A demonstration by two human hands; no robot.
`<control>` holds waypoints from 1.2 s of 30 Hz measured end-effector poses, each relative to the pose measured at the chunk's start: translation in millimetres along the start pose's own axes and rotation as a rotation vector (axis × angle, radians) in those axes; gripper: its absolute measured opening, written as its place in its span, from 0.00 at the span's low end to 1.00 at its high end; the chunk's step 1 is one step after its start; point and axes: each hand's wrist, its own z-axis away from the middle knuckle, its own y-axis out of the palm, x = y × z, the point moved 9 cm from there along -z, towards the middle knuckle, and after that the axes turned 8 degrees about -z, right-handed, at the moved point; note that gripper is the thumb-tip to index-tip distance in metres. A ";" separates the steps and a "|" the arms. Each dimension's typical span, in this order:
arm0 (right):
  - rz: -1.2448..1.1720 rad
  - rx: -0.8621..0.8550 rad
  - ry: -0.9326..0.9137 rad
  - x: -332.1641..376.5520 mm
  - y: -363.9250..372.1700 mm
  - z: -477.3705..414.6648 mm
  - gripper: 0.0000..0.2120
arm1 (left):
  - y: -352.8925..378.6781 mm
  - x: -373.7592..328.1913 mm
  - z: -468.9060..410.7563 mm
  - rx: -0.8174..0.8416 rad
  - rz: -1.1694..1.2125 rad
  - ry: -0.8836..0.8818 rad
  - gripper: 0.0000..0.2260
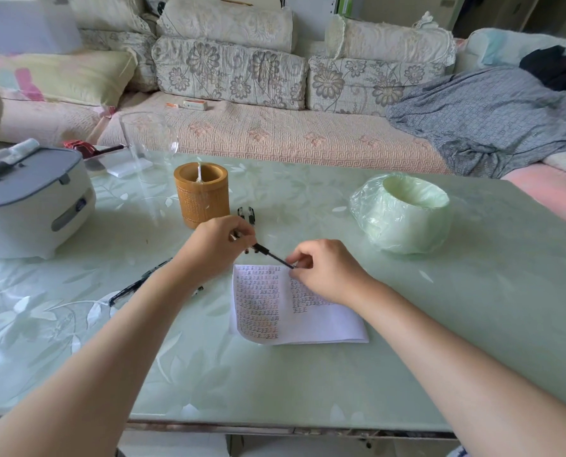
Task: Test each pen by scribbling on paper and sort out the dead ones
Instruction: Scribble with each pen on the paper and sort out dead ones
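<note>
Both hands are closed on one black pen [268, 251]: left hand [217, 247] on its upper end, right hand [327, 270] pinching the tip, above the paper [294, 319].

Both forearms are bare to the elbow, no sleeves; left hand [217, 244] and right hand [327, 270] wear no rings.

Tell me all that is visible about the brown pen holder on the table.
The pen holder is a round, upright cup that looks like bamboo or wood, with a smooth rim and a finely textured lower wall. It stands on the green table, beyond the left hand. One pale, thin item stands inside it; nothing else touches it.
</note>
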 end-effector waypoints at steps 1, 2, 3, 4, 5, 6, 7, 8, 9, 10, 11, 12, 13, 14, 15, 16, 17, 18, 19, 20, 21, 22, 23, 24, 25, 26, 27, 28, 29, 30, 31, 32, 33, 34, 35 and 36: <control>-0.011 -0.012 0.029 0.4 1.5 -4.1 0.07 | -4.2 5.3 0.1 -0.030 -0.058 0.009 0.09; -0.023 -0.042 0.051 0.5 1.1 -9.6 0.07 | -8.1 10.5 1.1 -0.054 -0.147 0.023 0.13; -0.033 -0.081 0.074 0.0 -0.1 -15.2 0.06 | -11.8 15.2 3.2 -0.069 -0.233 0.034 0.16; -0.037 -0.122 0.098 -1.7 -0.6 -21.4 0.06 | -16.0 18.5 6.7 -0.078 -0.288 0.043 0.17; -0.043 -0.160 0.124 -3.7 -0.3 -27.1 0.06 | -19.1 21.0 10.5 -0.075 -0.313 0.053 0.16; -0.044 -0.191 0.149 -6.1 1.7 -32.4 0.07 | -20.9 22.6 15.1 -0.058 -0.321 0.071 0.14; -0.037 -0.214 0.176 -8.2 5.0 -37.1 0.10 | -20.8 24.4 20.1 -0.022 -0.324 0.086 0.11; -0.027 -0.228 0.196 -8.5 8.7 -40.8 0.11 | -20.0 26.9 26.0 0.028 -0.329 0.093 0.08; -0.013 -0.234 0.209 -8.2 13.5 -44.2 0.10 | -18.5 30.4 32.0 0.085 -0.344 0.090 0.06; 0.006 -0.242 0.215 -6.7 17.7 -46.7 0.07 | -17.5 34.3 37.9 0.135 -0.366 0.085 0.05; 0.033 -0.239 0.230 -6.1 22.5 -49.4 0.03 | -17.4 39.3 43.3 0.177 -0.397 0.074 0.05; 0.062 -0.240 0.226 -4.4 27.0 -53.0 0.09 | -18.4 44.4 48.2 0.205 -0.428 0.060 0.05; 0.098 -0.236 0.199 -0.8 30.4 -56.5 0.13 | -21.2 48.9 52.4 0.219 -0.455 0.047 0.06; 0.100 -0.246 0.182 2.9 32.6 -59.1 0.15 | -24.6 52.6 56.0 0.223 -0.474 0.038 0.06; 0.096 -0.246 0.179 4.5 34.7 -61.7 0.16 | -27.2 56.4 59.0 0.229 -0.490 0.035 0.07; 0.088 -0.244 0.177 5.8 37.4 -64.7 0.17 | -28.7 60.3 62.3 0.244 -0.508 0.033 0.08; 0.084 -0.233 0.163 6.9 41.1 -68.0 0.18 | -28.9 64.7 66.0 0.271 -0.529 0.023 0.09; 0.080 -0.215 0.147 9.1 44.7 -70.9 0.19 | -28.8 68.6 69.9 0.298 -0.549 0.011 0.10; 0.083 -0.191 0.128 10.8 48.0 -73.6 0.20 | -28.5 72.3 73.0 0.318 -0.561 -0.002 0.11; 0.092 -0.173 0.116 12.0 50.5 -74.4 0.20 | -28.3 75.1 74.9 0.329 -0.565 -0.011 0.12; 0.110 -0.158 0.107 12.8 52.9 -75.5 0.18 | -28.9 76.6 76.0 0.330 -0.562 -0.014 0.12; 0.125 -0.146 0.105 13.1 54.6 -75.3 0.17 | -29.3 77.5 76.7 0.326 -0.553 -0.015 0.12; 0.133 -0.136 0.105 13.4 56.1 -75.0 0.15 | -29.9 77.9 77.2 0.322 -0.545 -0.016 0.12; 0.140 -0.125 0.107 15.1 57.4 -74.4 0.14 | -30.1 77.9 77.8 0.319 -0.544 -0.019 0.11; 0.156 -0.110 0.105 17.7 58.8 -73.8 0.13 | -30.2 77.7 78.6 0.318 -0.552 -0.023 0.11; 0.177 -0.089 0.102 21.6 60.9 -72.9 0.12 | -30.0 77.0 79.5 0.317 -0.565 -0.026 0.11; 0.202 -0.072 0.085 27.8 62.5 -71.5 0.12 | -29.6 75.6 80.1 0.315 -0.581 -0.026 0.11; 0.222 -0.058 0.055 36.9 64.3 -69.4 0.14 | -29.4 73.6 80.4 0.308 -0.598 -0.024 0.10; 0.219 -0.038 0.008 48.2 67.1 -66.2 0.15 | -30.2 71.1 80.6 0.297 -0.617 -0.026 0.10; 0.193 -0.012 -0.051 62.2 71.3 -61.7 0.14 | -31.1 68.9 80.6 0.288 -0.634 -0.031 0.10; 0.158 0.022 -0.111 77.6 76.0 -55.4 0.13 | -32.2 66.6 80.6 0.275 -0.652 -0.034 0.09; 0.135 0.066 -0.159 91.4 81.4 -48.4 0.12 | -32.8 64.5 80.7 0.262 -0.671 -0.035 0.09; 0.127 0.114 -0.199 102.9 87.8 -41.2 0.11 | -33.2 62.4 81.0 0.251 -0.688 -0.033 0.09; 0.139 0.166 -0.230 112.3 95.0 -33.5 0.10 | -32.7 60.6 81.6 0.246 -0.696 -0.031 0.09; 0.167 0.210 -0.261 119.7 102.3 -26.0 0.09 | -31.8 59.0 82.9 0.246 -0.695 -0.028 0.09; 0.209 0.239 -0.298 125.2 109.0 -19.4 0.08 | -30.5 57.9 84.0 0.251 -0.682 -0.027 0.09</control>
